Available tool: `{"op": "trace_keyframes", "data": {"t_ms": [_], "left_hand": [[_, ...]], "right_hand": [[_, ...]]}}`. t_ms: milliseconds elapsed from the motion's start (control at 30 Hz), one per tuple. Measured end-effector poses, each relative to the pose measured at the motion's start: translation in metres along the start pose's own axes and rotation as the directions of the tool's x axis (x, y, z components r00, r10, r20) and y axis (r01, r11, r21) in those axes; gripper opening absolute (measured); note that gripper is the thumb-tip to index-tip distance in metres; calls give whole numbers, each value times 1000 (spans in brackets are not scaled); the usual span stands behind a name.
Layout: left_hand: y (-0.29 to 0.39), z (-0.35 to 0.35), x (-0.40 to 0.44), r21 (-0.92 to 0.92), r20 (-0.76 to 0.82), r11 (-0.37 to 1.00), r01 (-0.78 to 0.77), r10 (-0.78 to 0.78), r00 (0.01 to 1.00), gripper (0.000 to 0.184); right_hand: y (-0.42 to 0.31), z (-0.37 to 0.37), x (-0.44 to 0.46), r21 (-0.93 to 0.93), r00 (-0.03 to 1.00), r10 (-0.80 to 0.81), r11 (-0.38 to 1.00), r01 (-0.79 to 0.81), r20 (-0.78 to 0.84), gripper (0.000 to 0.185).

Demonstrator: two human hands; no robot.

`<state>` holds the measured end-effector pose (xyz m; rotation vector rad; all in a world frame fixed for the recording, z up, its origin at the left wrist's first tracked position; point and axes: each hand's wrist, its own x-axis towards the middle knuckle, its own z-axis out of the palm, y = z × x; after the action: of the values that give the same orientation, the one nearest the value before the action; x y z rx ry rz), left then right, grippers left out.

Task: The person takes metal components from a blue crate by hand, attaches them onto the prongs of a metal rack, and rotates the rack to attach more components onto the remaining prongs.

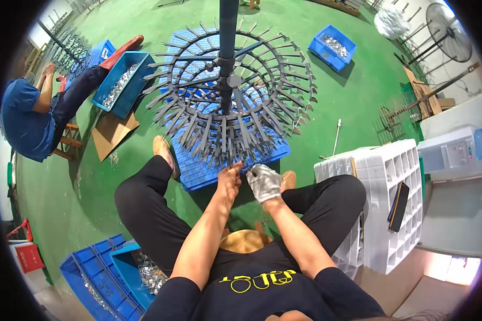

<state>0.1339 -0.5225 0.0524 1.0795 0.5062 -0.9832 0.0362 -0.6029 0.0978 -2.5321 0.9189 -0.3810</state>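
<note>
A dark metal rack (227, 101) with rings of many flat prongs stands on a central pole above blue plastic crates (198, 174). At its near lower edge my bare left hand (230, 179) has its fingers pinched together by the prong tips; what they hold is too small to make out. Just right of it, my right hand (264, 182), in a whitish glove, is closed with curled fingers near the prongs. Whatever it holds, if anything, is hidden. The two hands are close together but apart.
A co-worker (29, 120) sits at the left by a blue bin (122, 83) of small metal parts. Another blue bin (332, 47) lies back right. White gridded crates (377, 171) stand right of my knee; blue bins (99, 278) sit lower left.
</note>
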Motion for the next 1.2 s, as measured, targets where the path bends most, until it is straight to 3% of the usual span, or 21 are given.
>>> {"op": "trace_keyframes", "data": {"t_ms": [867, 1200], "left_hand": [[3, 1, -5, 6, 24, 1000, 10, -10, 1000, 7], [2, 4, -7, 5, 7, 1000, -13, 13, 1000, 14]], "right_hand": [[-11, -10, 5, -87, 996, -4, 996, 12, 92, 22], [-16, -15, 10, -157, 990, -27, 986, 50, 142, 21]]}}
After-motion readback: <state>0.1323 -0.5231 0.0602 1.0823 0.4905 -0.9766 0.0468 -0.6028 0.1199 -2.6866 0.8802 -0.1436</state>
